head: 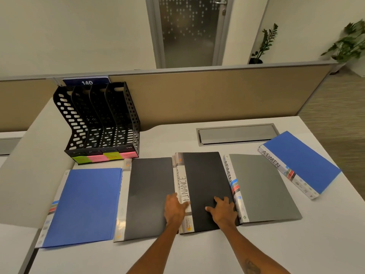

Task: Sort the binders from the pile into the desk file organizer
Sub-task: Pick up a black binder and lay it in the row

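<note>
Several binders lie flat in a row on the white desk [197, 254]. A black binder marked FINANCE [203, 175] is in the middle, stacked on another one. My left hand [174, 209] grips its spine edge, thumb on the label. My right hand [224, 210] rests flat on its cover with fingers spread. To the left lie a dark grey binder [150, 194] and a blue binder [85, 204]. To the right lie a grey ADMIN binder [262, 186] and a blue ADMIN binder [300, 161]. The black file organizer [98, 123] stands at the back left with empty slots.
Green and pink sticky notes [102, 158] label the organizer's front. A beige partition [217, 91] runs along the desk's back. A grey cable hatch [237, 134] is set into the desk behind the binders. Potted plants [264, 44] stand beyond the partition.
</note>
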Demonstrator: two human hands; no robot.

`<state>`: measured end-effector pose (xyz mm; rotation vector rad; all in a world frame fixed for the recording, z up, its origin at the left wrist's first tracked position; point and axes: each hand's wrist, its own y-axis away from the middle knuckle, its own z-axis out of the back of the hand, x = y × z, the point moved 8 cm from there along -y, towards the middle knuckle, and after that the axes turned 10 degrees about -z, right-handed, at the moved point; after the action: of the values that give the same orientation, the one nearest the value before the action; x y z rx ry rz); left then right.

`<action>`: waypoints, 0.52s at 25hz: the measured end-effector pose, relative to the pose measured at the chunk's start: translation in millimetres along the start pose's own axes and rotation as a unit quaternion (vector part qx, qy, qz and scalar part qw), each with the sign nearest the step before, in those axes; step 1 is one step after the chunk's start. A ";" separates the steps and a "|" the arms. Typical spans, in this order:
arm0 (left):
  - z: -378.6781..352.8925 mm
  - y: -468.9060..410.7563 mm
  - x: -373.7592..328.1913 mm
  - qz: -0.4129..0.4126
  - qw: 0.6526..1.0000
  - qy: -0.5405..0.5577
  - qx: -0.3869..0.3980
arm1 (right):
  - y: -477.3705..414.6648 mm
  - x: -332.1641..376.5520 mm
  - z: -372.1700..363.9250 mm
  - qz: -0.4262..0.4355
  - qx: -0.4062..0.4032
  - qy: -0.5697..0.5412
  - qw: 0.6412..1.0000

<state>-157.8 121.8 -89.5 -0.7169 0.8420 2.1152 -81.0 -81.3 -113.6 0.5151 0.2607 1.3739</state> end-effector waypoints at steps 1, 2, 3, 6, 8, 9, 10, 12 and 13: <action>3.9 -2.9 -10.5 -0.017 0.999 -0.013 -0.025 | -1.1 2.7 7.1 0.011 -0.018 -0.006 1.000; 3.2 -6.2 -25.4 -0.041 0.998 -0.023 -0.040 | -3.1 4.9 16.3 0.023 -0.037 -0.019 0.999; -1.2 -10.3 -41.6 -0.071 0.996 -0.027 -0.046 | -5.1 8.2 25.3 0.037 -0.054 -0.040 0.997; -27.6 -21.6 -96.9 -0.157 0.987 -0.009 -0.021 | -15.2 10.8 60.8 0.072 -0.093 -0.136 0.984; -53.3 -25.9 -132.1 -0.190 0.982 0.012 0.004 | -29.5 -5.2 89.3 0.078 -0.111 -0.211 0.968; -67.1 -26.6 -148.2 -0.205 0.978 0.022 0.023 | -37.9 -17.1 102.5 0.074 -0.120 -0.242 0.960; -82.4 -27.1 -162.7 -0.211 0.976 0.036 0.045 | -46.9 -33.3 115.0 0.057 -0.127 -0.274 0.951; -119.0 -25.2 -192.6 -0.197 0.973 0.078 0.087 | -67.8 -81.6 138.1 0.003 -0.154 -0.343 0.926; -128.5 -25.0 -198.2 -0.182 0.973 0.100 0.099 | -73.0 -98.6 145.0 -0.020 -0.168 -0.370 0.914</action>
<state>3.5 -45.3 -39.6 -0.9103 0.9341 1.6291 31.0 -213.8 -36.4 0.6938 -0.5728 1.0626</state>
